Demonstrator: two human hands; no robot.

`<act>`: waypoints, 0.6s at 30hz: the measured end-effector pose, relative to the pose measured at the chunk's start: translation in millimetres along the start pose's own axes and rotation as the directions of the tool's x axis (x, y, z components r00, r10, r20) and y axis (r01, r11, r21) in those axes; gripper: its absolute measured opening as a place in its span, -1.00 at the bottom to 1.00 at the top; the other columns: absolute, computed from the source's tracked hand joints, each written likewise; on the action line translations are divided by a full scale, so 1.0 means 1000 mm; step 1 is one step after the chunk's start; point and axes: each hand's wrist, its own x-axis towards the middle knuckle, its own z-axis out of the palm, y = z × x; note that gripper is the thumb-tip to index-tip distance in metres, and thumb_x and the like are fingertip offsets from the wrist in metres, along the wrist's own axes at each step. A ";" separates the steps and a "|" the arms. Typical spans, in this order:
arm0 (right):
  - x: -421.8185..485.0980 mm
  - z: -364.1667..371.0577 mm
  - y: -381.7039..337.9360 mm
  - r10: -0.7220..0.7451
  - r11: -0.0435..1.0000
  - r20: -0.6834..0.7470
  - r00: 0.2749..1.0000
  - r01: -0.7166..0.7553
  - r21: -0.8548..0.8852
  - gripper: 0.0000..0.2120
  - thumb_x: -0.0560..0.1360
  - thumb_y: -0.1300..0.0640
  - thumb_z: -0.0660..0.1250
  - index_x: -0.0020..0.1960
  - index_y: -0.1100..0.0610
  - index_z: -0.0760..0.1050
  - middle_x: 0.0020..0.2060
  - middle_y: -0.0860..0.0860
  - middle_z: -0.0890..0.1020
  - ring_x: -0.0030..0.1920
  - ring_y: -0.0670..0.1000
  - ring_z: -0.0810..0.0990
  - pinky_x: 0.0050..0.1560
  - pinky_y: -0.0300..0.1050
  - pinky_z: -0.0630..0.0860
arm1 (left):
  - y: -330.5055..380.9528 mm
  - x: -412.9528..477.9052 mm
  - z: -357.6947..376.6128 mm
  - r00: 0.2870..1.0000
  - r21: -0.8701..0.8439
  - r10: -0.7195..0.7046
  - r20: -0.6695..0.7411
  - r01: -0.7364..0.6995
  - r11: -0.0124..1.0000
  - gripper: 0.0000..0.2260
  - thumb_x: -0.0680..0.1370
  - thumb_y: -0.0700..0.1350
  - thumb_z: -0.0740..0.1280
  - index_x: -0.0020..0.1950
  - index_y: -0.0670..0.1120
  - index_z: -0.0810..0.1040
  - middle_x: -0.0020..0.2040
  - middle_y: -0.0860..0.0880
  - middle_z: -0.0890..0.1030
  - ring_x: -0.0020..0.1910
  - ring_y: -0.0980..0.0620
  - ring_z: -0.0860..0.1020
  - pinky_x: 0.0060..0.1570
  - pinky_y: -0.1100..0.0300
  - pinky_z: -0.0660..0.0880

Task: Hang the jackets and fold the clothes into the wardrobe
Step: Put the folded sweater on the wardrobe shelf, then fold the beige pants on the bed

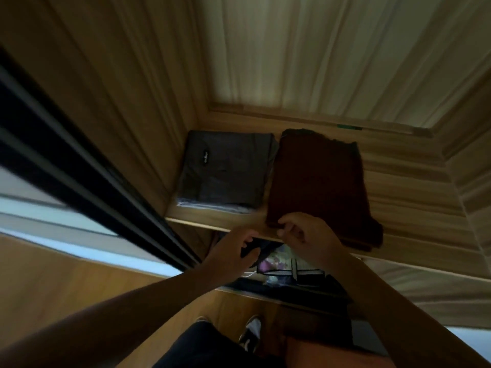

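The maroon fold (318,181) lies just above the right hand (308,235), long axis running up-frame. That hand's curled fingers (287,221) meet its near corner, grip unclear; the left hand (231,253) hangs loose, empty

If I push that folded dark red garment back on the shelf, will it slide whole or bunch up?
Probably floppy: the dark red garment is folded cloth, so pushing one edge may bunch it. The smooth wooden shelf should let it slide.
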 end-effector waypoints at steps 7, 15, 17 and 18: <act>0.025 0.020 -0.049 -0.006 0.998 0.206 0.979 0.020 -0.067 -0.62 0.56 -0.17 0.38 0.33 -0.07 0.54 0.10 -0.11 0.61 0.11 -0.06 0.61 0.12 -0.04 0.57 | -0.030 -0.057 -0.054 0.969 0.061 -0.197 -0.148 0.208 0.976 -0.55 0.53 0.05 0.39 0.40 -0.02 0.50 0.20 -0.01 0.58 0.14 0.02 0.57 0.17 0.19 0.50; 0.025 0.062 -0.139 -0.065 0.961 0.367 0.928 0.158 -0.228 -0.45 0.55 -0.25 0.34 0.47 -0.08 0.42 0.36 -0.02 0.55 0.34 0.01 0.53 0.31 -0.07 0.45 | -0.065 -0.152 -0.093 0.903 0.161 -0.346 -0.254 0.393 0.906 -0.46 0.58 0.23 0.30 0.52 0.08 0.37 0.40 -0.01 0.50 0.36 -0.05 0.49 0.33 0.04 0.45; 0.016 0.082 -0.164 -0.098 0.943 0.393 0.914 0.212 -0.258 -0.46 0.55 -0.23 0.35 0.47 -0.06 0.43 0.35 0.00 0.56 0.32 0.03 0.54 0.28 -0.07 0.45 | -0.078 -0.192 -0.103 0.873 0.122 -0.385 -0.298 0.435 0.892 -0.47 0.59 0.24 0.29 0.51 0.06 0.38 0.39 -0.02 0.50 0.34 -0.03 0.50 0.32 0.04 0.45; 0.010 0.093 -0.178 -0.114 0.935 0.408 0.906 0.237 -0.264 -0.46 0.55 -0.22 0.35 0.46 -0.05 0.43 0.35 0.02 0.57 0.32 0.05 0.55 0.28 -0.05 0.47 | -0.086 -0.213 -0.106 0.858 0.104 -0.402 -0.320 0.454 0.885 -0.47 0.59 0.23 0.30 0.51 0.05 0.39 0.40 -0.02 0.50 0.33 -0.02 0.50 0.32 0.06 0.45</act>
